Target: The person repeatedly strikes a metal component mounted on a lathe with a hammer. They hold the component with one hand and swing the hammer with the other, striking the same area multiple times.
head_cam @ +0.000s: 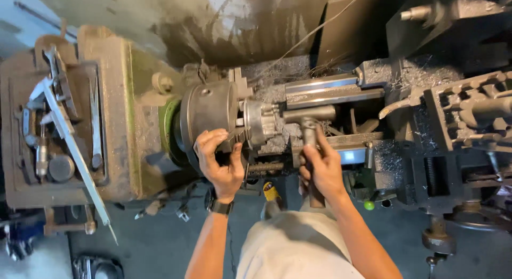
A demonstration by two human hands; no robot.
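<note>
At the lathe chuck [205, 116], the left hand [220, 160] lies half open, fingers spread and curled against the chuck's dark rim, thumb below. The right hand [320, 169] is closed tight around the handle of a hammer [309, 121], whose head sits just beside the silver workpiece [261, 121] clamped in the chuck. The lathe bed [330, 92] is coated with metal swarf. The headstock top [114, 113] carries a tray of wrenches [56, 71]. Grey concrete floor [160, 241] lies below.
</note>
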